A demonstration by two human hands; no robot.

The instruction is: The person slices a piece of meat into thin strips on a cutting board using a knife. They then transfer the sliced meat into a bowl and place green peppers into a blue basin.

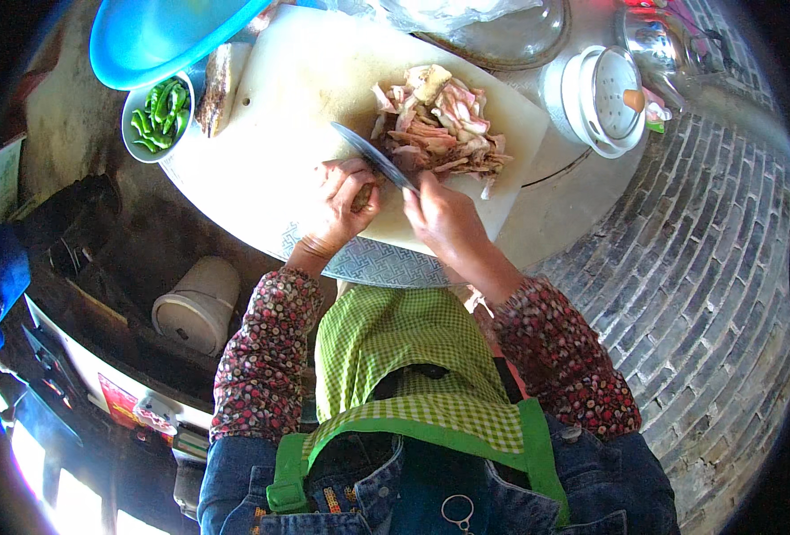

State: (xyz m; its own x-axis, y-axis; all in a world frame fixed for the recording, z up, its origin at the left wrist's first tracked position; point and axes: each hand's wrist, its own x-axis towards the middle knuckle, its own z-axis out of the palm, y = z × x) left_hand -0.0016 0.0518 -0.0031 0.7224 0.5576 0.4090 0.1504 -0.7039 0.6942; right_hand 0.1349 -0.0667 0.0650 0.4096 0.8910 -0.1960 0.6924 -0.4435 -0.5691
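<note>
My right hand (449, 215) grips a knife (376, 157), whose blade slants up and left over the pale cutting board (301, 73). Curled on the board to the left of the blade is my left hand (342, 194). Its fingers close around a small brownish piece of food (362, 198), mostly hidden by the hand and probably meat. Just beyond the knife, on the board's right half, lies a heap of sliced meat (441, 130) in pinkish and brown strips. Strong glare washes out the area around my left hand.
A bowl (127, 130) of cut green peppers (160, 114) and a blue basin (167, 43) stand at left, near a dark-sided slab (215, 93). A glass lid (502, 37), plastic bag (455, 10), white pot with perforated lid (612, 100) and metal kettle (656, 40) are at far right.
</note>
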